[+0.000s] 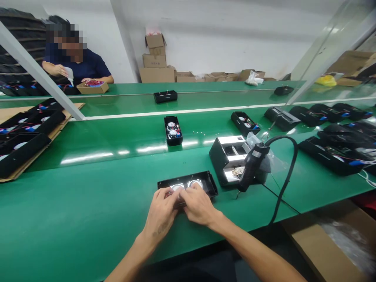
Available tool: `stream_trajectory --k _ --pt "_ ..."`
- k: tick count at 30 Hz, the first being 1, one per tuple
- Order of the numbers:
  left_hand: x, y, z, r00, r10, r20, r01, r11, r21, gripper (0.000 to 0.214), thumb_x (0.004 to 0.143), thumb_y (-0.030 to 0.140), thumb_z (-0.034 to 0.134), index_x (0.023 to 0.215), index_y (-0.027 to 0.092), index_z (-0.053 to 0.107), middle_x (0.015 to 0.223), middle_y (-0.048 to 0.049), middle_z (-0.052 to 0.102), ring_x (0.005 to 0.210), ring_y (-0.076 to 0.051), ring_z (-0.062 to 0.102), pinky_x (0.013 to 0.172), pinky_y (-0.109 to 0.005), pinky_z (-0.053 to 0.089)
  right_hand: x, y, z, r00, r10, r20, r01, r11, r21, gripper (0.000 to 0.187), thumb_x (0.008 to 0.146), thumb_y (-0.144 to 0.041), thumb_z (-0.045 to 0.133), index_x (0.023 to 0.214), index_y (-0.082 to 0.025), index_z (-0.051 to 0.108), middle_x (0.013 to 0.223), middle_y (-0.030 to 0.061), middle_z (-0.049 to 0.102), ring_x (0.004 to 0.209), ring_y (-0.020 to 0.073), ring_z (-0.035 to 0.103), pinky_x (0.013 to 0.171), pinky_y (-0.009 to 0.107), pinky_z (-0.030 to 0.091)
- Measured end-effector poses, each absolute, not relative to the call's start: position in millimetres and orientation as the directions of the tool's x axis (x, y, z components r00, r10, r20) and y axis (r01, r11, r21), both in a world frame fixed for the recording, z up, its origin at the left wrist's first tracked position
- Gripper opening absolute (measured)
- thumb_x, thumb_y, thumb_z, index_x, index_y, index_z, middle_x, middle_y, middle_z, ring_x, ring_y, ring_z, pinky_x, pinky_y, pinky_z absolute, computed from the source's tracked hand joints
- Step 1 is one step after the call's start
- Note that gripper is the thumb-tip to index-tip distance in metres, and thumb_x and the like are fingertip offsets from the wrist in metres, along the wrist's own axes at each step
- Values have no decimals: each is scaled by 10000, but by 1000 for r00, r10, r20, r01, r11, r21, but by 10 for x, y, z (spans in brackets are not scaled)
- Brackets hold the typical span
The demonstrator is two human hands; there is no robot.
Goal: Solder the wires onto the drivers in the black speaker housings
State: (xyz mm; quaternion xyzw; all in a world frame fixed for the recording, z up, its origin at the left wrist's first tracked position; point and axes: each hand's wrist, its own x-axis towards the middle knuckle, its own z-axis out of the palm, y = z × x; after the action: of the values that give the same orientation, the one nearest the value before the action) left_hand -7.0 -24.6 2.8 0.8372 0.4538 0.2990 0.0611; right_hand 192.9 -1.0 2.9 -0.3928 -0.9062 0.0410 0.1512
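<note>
A black speaker housing (209, 183) lies slightly tilted on the green bench, its open side up, with two round speakers (195, 183) inside. My left hand (163, 207) reaches over its near left part, fingers bent and pressed together beside a bit of red wire. Against it, at the middle of the housing, my right hand (197, 203) is closed too, its fingertips down by the speakers. Whatever the fingertips grip is hidden by the hands. To the right, a black electric screwdriver (252, 166) hangs bit-down in front of a black and silver screw feeder (219, 160).
Another open speaker housing (173, 131) sits beyond my hands. Several housings stand at right (329, 156) and on cardboard at left (23, 150). A black cable (290, 176) loops down beside the screwdriver. Across the bench a person (79, 66) holds a white bottle (69, 75).
</note>
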Motion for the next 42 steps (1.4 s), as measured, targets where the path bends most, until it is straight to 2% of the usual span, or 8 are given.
stream_trajectory --k 8,10,12,15,20,26,33,42 --pt "-40 -277 52 471 715 517 685 -666 296 471 903 0 510 1303 206 650 1020 -62 791 1067 -268 673 943 -421 516 2066 -182 219 -625 640 446 602 760 -246 197 888 -65 544 1027 -173 632 833 61 699 787 217 612 795 391 424" --pt "-37 -291 46 485 704 519 669 -681 299 392 918 2 522 1182 233 696 964 -25 800 1051 -258 675 948 -418 494 2312 -253 399 -381 683 624 630 685 -366 188 936 -103 598 1083 -213 631 936 51 716 885 214 647 861 390 475" --pt "-23 -303 39 487 697 527 663 -687 297 335 930 4 536 1092 238 713 927 -1 801 1036 -244 677 943 -408 476 2645 -261 560 83 678 730 726 461 -511 241 948 -190 668 1180 -233 618 1047 71 695 968 235 647 892 411 510" --pt "-3 -307 24 453 698 555 665 -679 311 291 954 25 554 1054 241 721 903 14 800 1014 -226 681 939 -395 459 3131 -132 676 503 593 628 735 90 -672 438 932 -441 708 1280 -198 597 1224 144 628 1100 305 621 946 499 529" --pt "-27 -273 -12 462 681 568 653 -695 302 286 957 34 566 1060 249 724 911 26 796 1022 -224 668 951 -387 448 3381 85 480 512 794 329 477 56 -877 428 846 -552 764 1048 -221 584 975 70 727 911 265 694 890 493 577" --pt "-24 -260 -43 470 616 632 663 -719 208 152 995 133 608 1041 235 711 881 17 790 991 -228 663 927 -389 456 3309 4 415 524 789 322 97 320 -942 332 857 -355 777 1073 -227 559 574 -107 565 461 121 527 532 286 465" --pt "98 -229 -36 414 553 723 713 -691 120 32 974 252 706 944 240 706 774 14 764 923 -252 687 903 -421 460 3409 179 933 630 518 578 174 631 -756 304 883 -304 750 1054 -261 503 577 -140 518 409 98 501 495 266 459" --pt "313 -133 -12 384 569 727 709 -686 164 69 954 256 742 899 241 703 738 33 744 895 -232 706 1020 -460 455 3168 117 922 427 748 507 20 553 -833 254 906 -225 746 1082 -239 564 545 -127 522 403 86 471 459 248 416"
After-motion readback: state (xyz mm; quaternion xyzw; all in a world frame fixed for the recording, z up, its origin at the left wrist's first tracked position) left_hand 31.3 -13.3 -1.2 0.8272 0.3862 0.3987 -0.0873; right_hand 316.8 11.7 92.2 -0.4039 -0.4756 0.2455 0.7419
